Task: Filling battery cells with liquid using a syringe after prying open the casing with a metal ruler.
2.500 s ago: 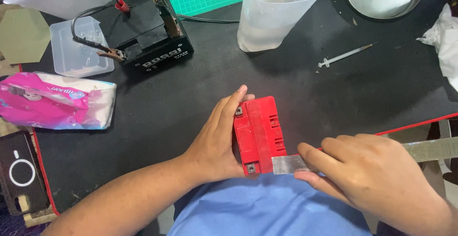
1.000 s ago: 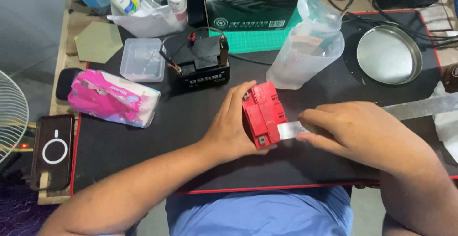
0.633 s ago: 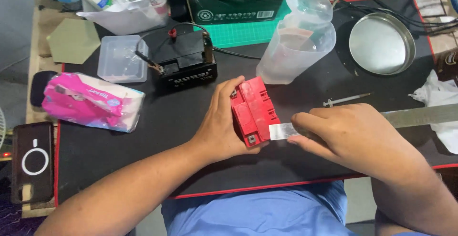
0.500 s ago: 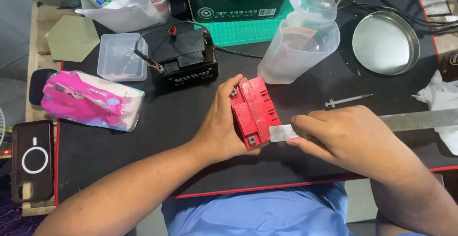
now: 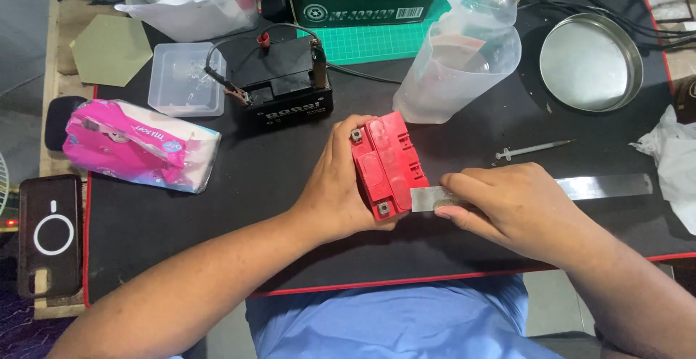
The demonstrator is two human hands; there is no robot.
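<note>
Red ribbed plastic battery (image 5: 388,163) meets flat steel ruler (image 5: 605,186).

Black desk mat (image 5: 239,185) with red edging, wooden tabletop (image 5: 54,76), even light

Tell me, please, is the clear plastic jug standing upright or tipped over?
Upright: the clear plastic jug stands on its base on the black mat, mouth upward.
</note>
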